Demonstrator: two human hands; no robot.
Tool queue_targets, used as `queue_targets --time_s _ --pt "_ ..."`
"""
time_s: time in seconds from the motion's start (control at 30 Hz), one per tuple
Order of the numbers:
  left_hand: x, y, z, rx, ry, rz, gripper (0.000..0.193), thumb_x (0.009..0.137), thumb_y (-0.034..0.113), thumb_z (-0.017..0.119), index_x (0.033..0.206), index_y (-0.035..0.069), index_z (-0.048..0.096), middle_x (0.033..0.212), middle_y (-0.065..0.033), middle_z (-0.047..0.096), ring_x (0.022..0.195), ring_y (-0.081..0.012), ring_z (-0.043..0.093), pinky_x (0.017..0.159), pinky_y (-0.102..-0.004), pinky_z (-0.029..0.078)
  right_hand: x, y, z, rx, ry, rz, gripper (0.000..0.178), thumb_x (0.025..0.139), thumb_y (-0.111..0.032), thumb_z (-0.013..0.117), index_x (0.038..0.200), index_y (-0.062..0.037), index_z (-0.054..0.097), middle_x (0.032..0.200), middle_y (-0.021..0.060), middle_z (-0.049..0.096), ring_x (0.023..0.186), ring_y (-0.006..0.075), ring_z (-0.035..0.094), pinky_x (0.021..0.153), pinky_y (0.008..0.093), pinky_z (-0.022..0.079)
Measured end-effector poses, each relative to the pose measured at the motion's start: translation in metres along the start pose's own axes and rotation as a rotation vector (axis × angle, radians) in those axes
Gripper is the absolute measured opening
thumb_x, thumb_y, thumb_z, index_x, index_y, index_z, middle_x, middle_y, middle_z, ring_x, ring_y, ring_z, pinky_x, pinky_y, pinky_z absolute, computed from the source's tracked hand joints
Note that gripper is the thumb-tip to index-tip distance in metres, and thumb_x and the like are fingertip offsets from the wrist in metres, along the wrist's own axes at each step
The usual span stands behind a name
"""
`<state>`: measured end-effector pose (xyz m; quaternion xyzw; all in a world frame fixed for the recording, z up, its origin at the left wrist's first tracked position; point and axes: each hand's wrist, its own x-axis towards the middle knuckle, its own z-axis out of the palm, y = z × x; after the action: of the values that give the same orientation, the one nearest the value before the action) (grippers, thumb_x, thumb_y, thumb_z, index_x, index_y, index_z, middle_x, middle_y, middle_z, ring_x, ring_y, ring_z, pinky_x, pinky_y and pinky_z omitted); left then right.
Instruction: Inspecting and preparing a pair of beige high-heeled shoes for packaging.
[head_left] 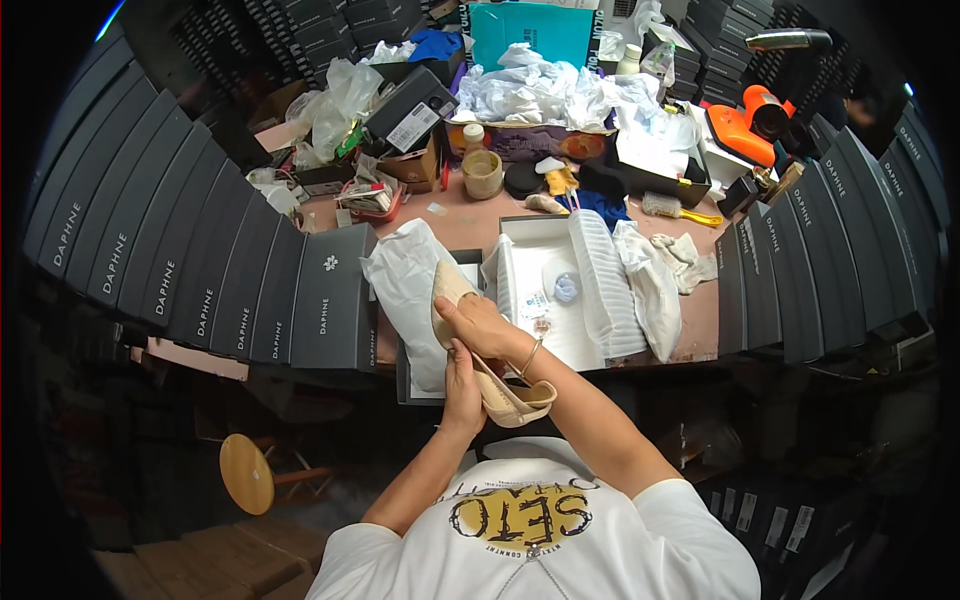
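A beige pointed-toe flat shoe (516, 402) is held in both hands above the table's front edge, its toe pointing away from me and its heel towards me. My right hand (482, 326) lies across the upper, its fingers partly hidden at the shoe's opening. Around the shoe's left side closes my left hand (462, 392), thumb up along it. White tissue paper (405, 285) spreads just left of the shoe, over a dark box. To the right stands an open shoe box (560, 335) with a white inside, a small crumpled bluish ball (566, 288) and ribbed white wrapping (606, 285).
Dark shoe boxes (215, 270) line the left side, and more boxes (790, 270) stand on the right. A white cloth bag (652, 295), a brush (680, 211), a jar (482, 175) and an orange tool (738, 137) lie farther back. A round stool (247, 474) is at lower left.
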<state>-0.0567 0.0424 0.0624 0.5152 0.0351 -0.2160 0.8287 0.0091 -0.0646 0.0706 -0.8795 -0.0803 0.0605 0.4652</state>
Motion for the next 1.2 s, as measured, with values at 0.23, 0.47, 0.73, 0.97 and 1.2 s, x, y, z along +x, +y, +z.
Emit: queue_targets --time_s 0.23,0.47,0.73,0.97,1.2 --pt "-0.008 0.000 -0.012 -0.096 -0.125 0.056 0.048 0.101 0.049 0.029 0.117 0.006 0.044 0.093 -0.0058 0.057 0.078 -0.0137 0.059 0.069 -0.0278 0.051 -0.023 -0.033 -0.027 -0.135 -0.031 -0.166 0.076 0.096 -0.057 0.028 0.086 0.0101 0.063 0.093 0.0310 0.058 0.103 0.0428 0.052 0.095 0.0489 0.032" --pt "-0.006 -0.012 -0.008 -0.085 -0.044 -0.001 0.048 0.102 0.047 0.025 0.116 0.007 0.048 0.091 -0.0059 0.058 0.079 -0.0150 0.059 0.071 -0.0302 0.051 -0.008 -0.008 -0.003 -0.182 -0.047 -0.020 0.055 0.098 -0.045 0.033 0.101 0.0045 0.057 0.089 0.0273 0.055 0.097 0.0444 0.051 0.103 0.0597 0.024" --pt "-0.007 0.013 -0.032 -0.135 0.014 -0.066 0.068 0.096 0.062 0.027 0.126 0.004 0.047 0.106 -0.0112 0.060 0.090 -0.0200 0.063 0.079 -0.0341 0.053 -0.076 -0.023 -0.021 0.397 -0.337 -0.120 0.057 0.101 -0.041 0.032 0.132 0.0030 0.049 0.136 0.0188 0.050 0.116 0.0273 0.054 0.100 0.0352 0.040" --pt "0.007 0.021 -0.037 -0.240 -0.051 -0.195 0.065 0.096 0.062 0.027 0.114 0.005 0.053 0.078 -0.0118 0.064 0.064 -0.0171 0.062 0.057 -0.0279 0.053 -0.087 0.012 -0.031 0.382 0.468 0.034 0.030 0.091 -0.026 0.063 0.105 0.0013 0.063 0.075 0.0004 0.060 0.063 0.0075 0.055 0.058 0.0215 0.047" --pt "0.015 0.029 -0.039 -0.378 -0.101 -0.112 0.057 0.099 0.046 0.033 0.132 0.002 0.043 0.115 -0.0188 0.056 0.097 -0.0332 0.059 0.080 -0.0419 0.054 -0.078 0.043 -0.028 0.662 0.400 0.171 0.022 0.092 -0.020 0.061 0.088 0.0005 0.067 0.066 -0.0004 0.059 0.055 0.0055 0.053 0.050 0.0208 0.044"
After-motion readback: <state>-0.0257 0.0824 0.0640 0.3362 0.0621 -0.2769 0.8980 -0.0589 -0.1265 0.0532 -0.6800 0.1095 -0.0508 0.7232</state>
